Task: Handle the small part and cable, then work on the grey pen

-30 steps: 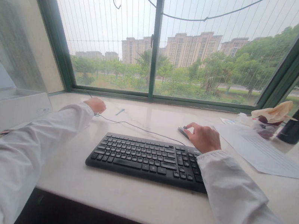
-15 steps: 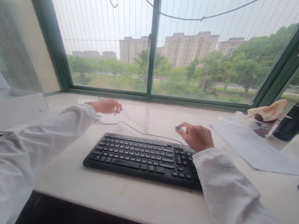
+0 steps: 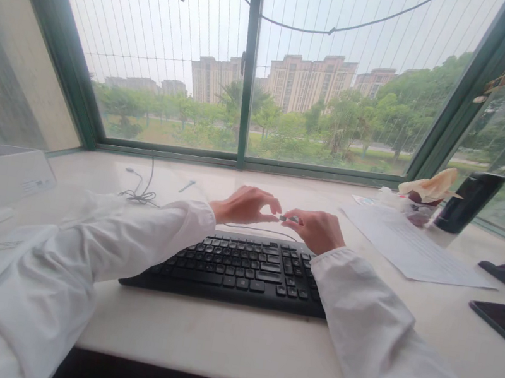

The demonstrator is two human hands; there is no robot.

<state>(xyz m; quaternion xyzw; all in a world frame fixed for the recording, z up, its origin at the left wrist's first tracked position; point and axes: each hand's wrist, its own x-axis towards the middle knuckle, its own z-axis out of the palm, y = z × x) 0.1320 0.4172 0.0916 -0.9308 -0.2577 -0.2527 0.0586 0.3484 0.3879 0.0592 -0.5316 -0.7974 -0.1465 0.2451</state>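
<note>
My right hand [image 3: 318, 231] pinches a small dark piece with a grey part [image 3: 283, 217], too small to name, above the keyboard's back edge. From the left, my left hand [image 3: 245, 206] reaches up to it, thumb and forefinger curved and a little apart by its dark end. Whether they touch it is hard to tell. Below both hands lies a black keyboard [image 3: 228, 281], its left part covered by my left sleeve. A thin cable [image 3: 269, 232] runs behind it.
Coiled cable [image 3: 141, 195] and a small thin strip [image 3: 187, 186] lie at the back left. A white box [image 3: 5, 175] stands far left. On the right are a paper sheet [image 3: 416, 247], a phone [image 3: 504, 325], a crumpled bag [image 3: 421, 200] and a black bottle [image 3: 468, 203].
My left hand has moved right, from the back left of the table to beside my right hand. The right hand keeps its pinch on the small piece. The view has shifted slightly.
</note>
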